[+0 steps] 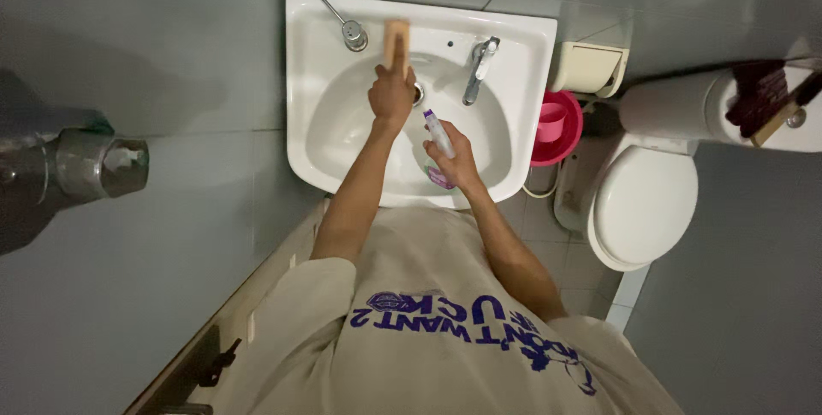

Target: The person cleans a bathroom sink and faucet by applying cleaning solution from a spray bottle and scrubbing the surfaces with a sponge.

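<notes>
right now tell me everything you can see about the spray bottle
The spray bottle is small, with a clear or pale body, a purple tip on its nozzle and purple at its base. It looks like plastic. The right hand grips it, tilted, nozzle up towards the basin of the white sink, above the front rim.

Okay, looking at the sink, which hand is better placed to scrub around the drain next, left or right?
Probably the left. The left hand already grips the tan, blurred scrubbing brush just above the drain of the white ceramic sink. The right hand is occupied with a clear spray bottle with purple liquid nearer the front rim.
</notes>
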